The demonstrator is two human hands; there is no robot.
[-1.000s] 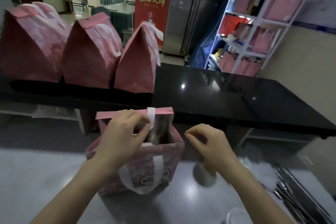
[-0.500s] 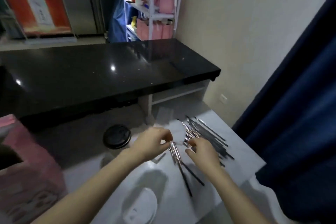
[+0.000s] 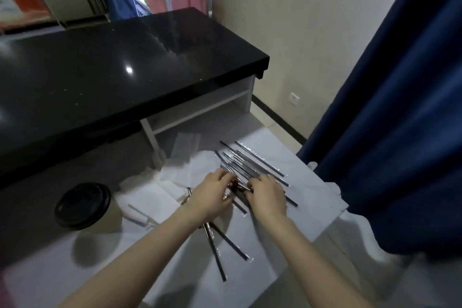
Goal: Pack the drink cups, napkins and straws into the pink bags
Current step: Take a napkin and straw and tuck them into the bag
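The left hand (image 3: 212,196) and right hand (image 3: 267,195), fingers curled, each pinch thin, dark, clear-wrapped straws (image 3: 252,165) piled right of one black-lidded cup (image 3: 82,204); over a dozen, uncountable. Several white napkins (image 3: 152,197) lie between.

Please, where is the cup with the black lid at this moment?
In the head view the cup stands on the left side of the white table, just left of the napkins and near the black counter.
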